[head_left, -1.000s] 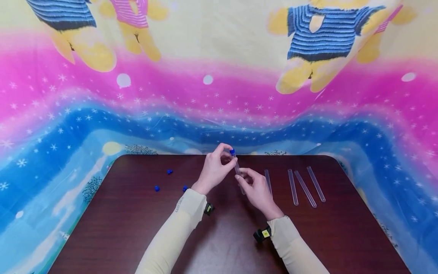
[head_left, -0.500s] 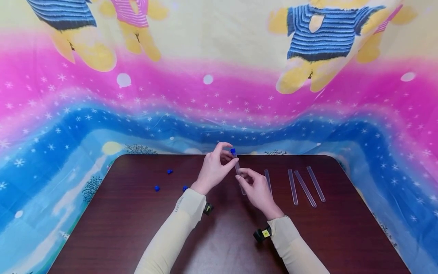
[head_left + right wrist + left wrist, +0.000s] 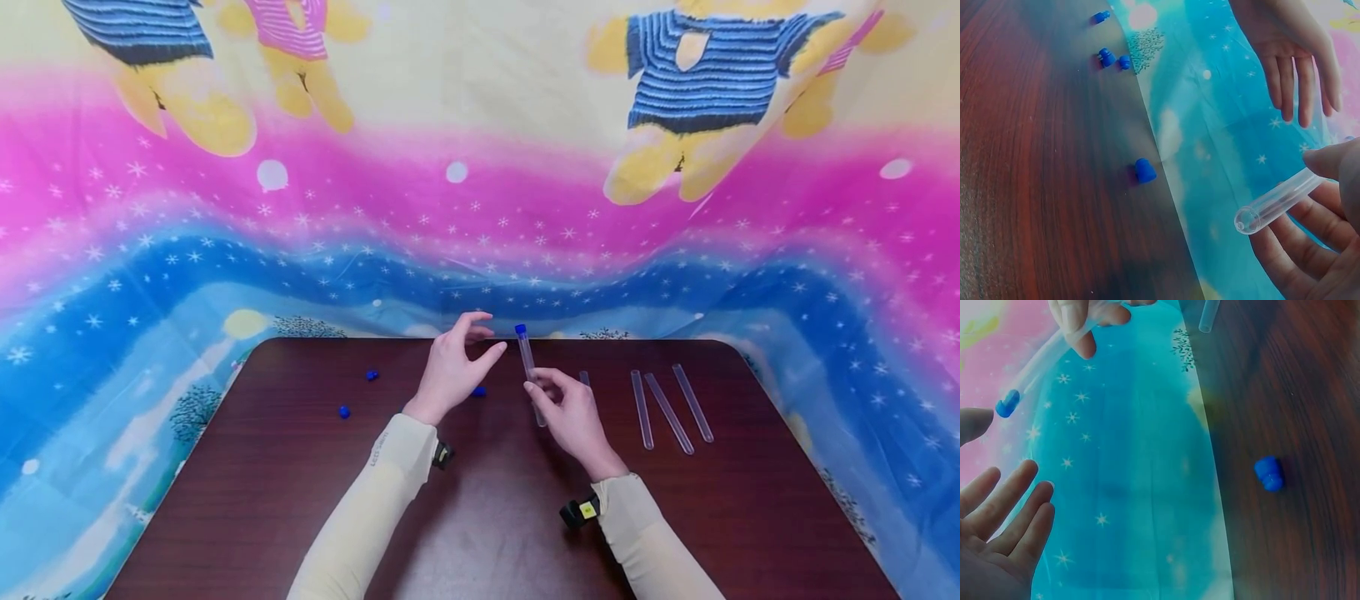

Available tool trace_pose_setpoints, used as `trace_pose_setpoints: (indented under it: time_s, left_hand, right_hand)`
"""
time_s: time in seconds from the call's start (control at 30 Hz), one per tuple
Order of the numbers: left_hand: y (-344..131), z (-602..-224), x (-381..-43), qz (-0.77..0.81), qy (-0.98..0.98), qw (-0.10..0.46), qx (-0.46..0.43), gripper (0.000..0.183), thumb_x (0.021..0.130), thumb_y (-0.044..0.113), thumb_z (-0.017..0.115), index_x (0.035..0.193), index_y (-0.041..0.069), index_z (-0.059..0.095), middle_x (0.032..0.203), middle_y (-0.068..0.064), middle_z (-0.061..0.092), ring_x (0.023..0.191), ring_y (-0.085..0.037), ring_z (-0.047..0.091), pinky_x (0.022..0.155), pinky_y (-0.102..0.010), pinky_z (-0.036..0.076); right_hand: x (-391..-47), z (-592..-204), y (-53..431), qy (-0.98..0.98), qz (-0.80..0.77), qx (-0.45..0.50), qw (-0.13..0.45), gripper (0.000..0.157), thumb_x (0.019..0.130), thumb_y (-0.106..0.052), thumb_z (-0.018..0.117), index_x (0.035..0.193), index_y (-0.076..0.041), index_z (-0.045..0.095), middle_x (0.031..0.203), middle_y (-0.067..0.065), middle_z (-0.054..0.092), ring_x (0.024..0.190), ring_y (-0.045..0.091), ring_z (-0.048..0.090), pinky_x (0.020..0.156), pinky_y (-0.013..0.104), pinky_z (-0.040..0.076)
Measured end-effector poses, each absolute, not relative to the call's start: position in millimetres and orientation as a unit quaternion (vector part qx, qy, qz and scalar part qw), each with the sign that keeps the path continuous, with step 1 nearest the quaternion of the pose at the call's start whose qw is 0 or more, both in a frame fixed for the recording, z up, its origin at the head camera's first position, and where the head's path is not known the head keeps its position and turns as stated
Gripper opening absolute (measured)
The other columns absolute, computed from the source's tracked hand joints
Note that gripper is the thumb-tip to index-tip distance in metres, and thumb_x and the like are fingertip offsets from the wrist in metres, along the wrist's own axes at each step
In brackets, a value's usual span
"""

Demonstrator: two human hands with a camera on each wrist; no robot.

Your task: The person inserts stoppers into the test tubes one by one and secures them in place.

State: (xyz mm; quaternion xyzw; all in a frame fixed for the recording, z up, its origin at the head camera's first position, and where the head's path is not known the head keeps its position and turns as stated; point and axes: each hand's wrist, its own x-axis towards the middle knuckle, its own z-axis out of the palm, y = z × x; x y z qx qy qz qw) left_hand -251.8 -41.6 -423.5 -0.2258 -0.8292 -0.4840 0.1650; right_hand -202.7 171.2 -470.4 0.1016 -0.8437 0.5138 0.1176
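Note:
My right hand (image 3: 568, 412) pinches a clear plastic test tube (image 3: 527, 357) between thumb and fingers, around its lower half. A blue cap (image 3: 521, 330) sits on the tube's upper end, which tilts slightly left. In the right wrist view the tube's rounded bottom end (image 3: 1249, 220) pokes out past the fingers. My left hand (image 3: 452, 371) hovers left of the capped end, apart from it, with fingers spread and nothing in them. The left wrist view shows the cap (image 3: 1007, 403) beyond the left thumb. A loose blue cap (image 3: 478, 391) lies on the table, partly behind the left hand.
Two more blue caps, one farther back (image 3: 372, 375) and one nearer (image 3: 344, 412), lie at the left of the brown table (image 3: 495, 533). Three clear tubes (image 3: 669, 414) lie at the right. Another tube (image 3: 585, 377) is mostly hidden behind the right hand. A patterned cloth (image 3: 480, 225) hangs behind.
My left hand has let go of the tube's capped end and drawn back to the left, fingers spreading. The right hand and tube have shifted slightly right.

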Motion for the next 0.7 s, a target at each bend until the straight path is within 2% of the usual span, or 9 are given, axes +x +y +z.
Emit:
trace_pose_setpoints:
  time_s: [0.47, 0.6, 0.7]
  left_hand:
    - [-51.8, -435.7, -251.4, -0.458, -0.853, 0.147, -0.202, 0.044, 0.096, 0.036, 0.073, 0.134, 0.019, 0.059, 0.115, 0.001, 0.071, 0.111, -0.018, 0.064, 0.098, -0.043, 0.049]
    - [-53.1, -440.6, -252.1, -0.458, -0.854, 0.141, -0.203, 0.044, 0.096, 0.034, 0.073, 0.134, 0.016, 0.059, 0.117, -0.005, 0.071, 0.112, -0.024, 0.065, 0.098, -0.045, 0.049]
    - [-53.4, -444.1, -252.3, -0.452, -0.858, 0.14, -0.201, 0.044, 0.096, 0.034, 0.074, 0.133, 0.016, 0.06, 0.116, -0.006, 0.072, 0.111, -0.024, 0.066, 0.098, -0.045, 0.049]
  right_hand:
    - [-201.1, -470.1, 176.7, -0.847, 0.513, 0.082, 0.114, 0.025, 0.098, -0.023, 0.071, 0.122, -0.013, 0.071, 0.096, 0.002, 0.07, 0.076, 0.017, 0.066, 0.065, 0.032, 0.057]
    - [-200.9, -470.1, 178.3, -0.848, 0.512, 0.079, 0.112, 0.026, 0.098, -0.022, 0.071, 0.123, -0.014, 0.071, 0.096, 0.003, 0.07, 0.075, 0.017, 0.065, 0.064, 0.033, 0.056]
    - [-200.7, -470.6, 180.0, -0.85, 0.508, 0.078, 0.114, 0.027, 0.098, -0.022, 0.071, 0.124, -0.013, 0.07, 0.096, 0.003, 0.07, 0.075, 0.017, 0.065, 0.064, 0.032, 0.056]
